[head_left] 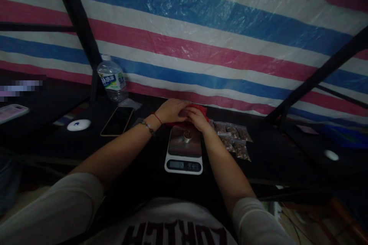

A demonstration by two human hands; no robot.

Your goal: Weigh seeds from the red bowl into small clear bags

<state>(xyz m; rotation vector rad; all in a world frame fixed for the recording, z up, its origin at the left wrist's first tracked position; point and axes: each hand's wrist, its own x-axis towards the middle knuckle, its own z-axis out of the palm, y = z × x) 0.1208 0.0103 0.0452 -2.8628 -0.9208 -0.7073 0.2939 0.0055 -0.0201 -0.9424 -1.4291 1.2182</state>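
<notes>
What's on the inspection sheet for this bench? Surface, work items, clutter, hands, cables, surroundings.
Surface: black table, dimly lit.
Work items: scale, digits unclear, bearing a small cup of brown bits; red bag or cloth behind it; filled clear packets to the right.
Clutter: bottle, phone and white oval object, all left.
Hands: left hand and right hand close together at the red item; grip unclear.
Cables: apparent thin cables below table, lower right.
Surroundings: striped sheet behind, dark poles.
</notes>
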